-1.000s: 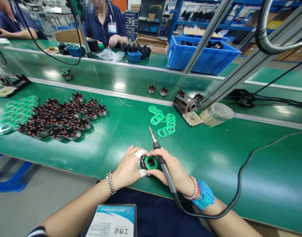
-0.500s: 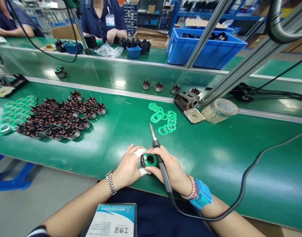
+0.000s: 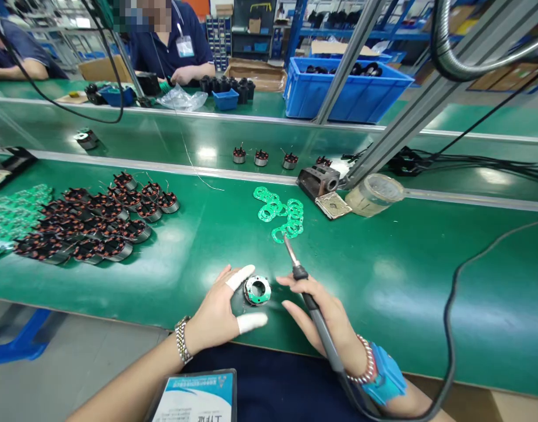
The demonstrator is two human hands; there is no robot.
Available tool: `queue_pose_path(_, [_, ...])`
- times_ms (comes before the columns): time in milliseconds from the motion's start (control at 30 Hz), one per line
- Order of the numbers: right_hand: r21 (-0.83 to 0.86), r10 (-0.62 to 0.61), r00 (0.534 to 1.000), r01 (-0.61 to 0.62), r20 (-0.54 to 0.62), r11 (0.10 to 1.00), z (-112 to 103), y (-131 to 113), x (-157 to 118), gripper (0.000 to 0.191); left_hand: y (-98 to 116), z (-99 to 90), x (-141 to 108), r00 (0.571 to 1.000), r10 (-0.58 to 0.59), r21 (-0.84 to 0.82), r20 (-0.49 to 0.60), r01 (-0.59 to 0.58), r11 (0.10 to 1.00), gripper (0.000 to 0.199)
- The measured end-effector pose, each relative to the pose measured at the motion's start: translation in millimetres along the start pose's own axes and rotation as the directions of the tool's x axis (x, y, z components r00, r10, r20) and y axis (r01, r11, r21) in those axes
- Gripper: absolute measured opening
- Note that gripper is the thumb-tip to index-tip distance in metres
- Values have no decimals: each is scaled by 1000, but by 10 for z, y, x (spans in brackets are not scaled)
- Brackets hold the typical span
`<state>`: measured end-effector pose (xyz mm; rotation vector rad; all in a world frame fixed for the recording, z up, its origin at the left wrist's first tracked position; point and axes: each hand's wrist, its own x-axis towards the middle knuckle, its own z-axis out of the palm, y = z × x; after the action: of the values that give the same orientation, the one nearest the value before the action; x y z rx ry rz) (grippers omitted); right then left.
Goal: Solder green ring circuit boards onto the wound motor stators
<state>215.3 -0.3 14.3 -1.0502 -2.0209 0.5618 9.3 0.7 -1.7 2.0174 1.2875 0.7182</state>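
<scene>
A motor stator with a green ring-shaped circuit board on top [image 3: 257,291] stands on the green bench near its front edge. Just left of it is my left hand [image 3: 220,310], thumb and forefinger in white finger cots, spread apart around the stator without gripping it. On the other side, my right hand [image 3: 324,313] holds a soldering iron [image 3: 324,328], its tip pointing up and away over the bench. The thumb and forefinger of that hand are parted, away from the stator. Beyond the tip lies a loose group of green ring boards [image 3: 280,212].
Many wound stators [image 3: 88,220] crowd the left, beside stacked green boards [image 3: 18,214]. A soldering iron stand [image 3: 319,180] with a sponge [image 3: 333,205] and a round tub [image 3: 374,194] sit at the back right. The iron's cable [image 3: 449,316] loops on the right. A co-worker [image 3: 170,41] sits opposite.
Both hands have let go of the stator and opened. My right hand has moved right with the soldering iron. The stator stays on the bench, and the camera view has shifted slightly.
</scene>
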Motion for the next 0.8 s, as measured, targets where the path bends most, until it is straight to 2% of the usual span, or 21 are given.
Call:
queue_pose_path(67, [12,16,1000,-16,7,1000,6,-25,-71,23,9,37,3,996,-15,-17,-92,14,1000,47])
queue_pose_path(133, [36,28,999,-29,32,999,32,-50,-109,22,23,74,13,988,-25,-33,-152,20,999,35])
queue_pose_path(267, [72,83,994,-88,78,993,87,-58,-129,22,55,107,22,981,-32,-32,-192,26,999,29])
queue_pose_path(500, [136,224,973,-229,46,964,174,39,-118,19,59,130,8,971,-32,-3,-236,32,999,31])
queue_pose_path(800, [-91,8,998,-14,-59,996,257,5,-141,27,41,116,23,975,-43,-19,-220,40,999,30])
